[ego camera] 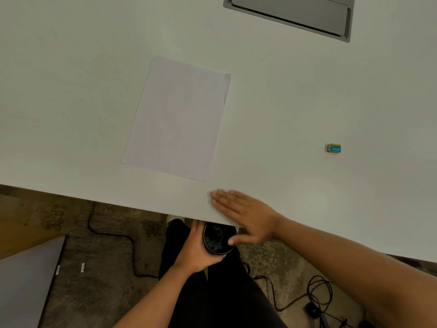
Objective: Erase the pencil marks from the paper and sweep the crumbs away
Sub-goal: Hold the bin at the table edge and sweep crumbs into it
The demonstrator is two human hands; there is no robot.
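Two hands on the sweep: right hand [243, 214] flat, fingers straight, palm down on the smooth white desk [71, 114] at 5 o'clock of the paper [177, 119]. Left hand [196, 247] grips a round black cup [216, 242] just under the desk edge. Keep the cup rim tight to the edge and sweep straight at it. The paper is matte and looks mark-free. Small sleeved eraser [334, 148] sits at 3 o'clock, well apart. Can't make out any crumbs, too small.

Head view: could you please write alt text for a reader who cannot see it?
A right hand lies flat on the white table by its edge, beside a black cup the left hand holds just below it. A paper sheet and an eraser lie farther back.
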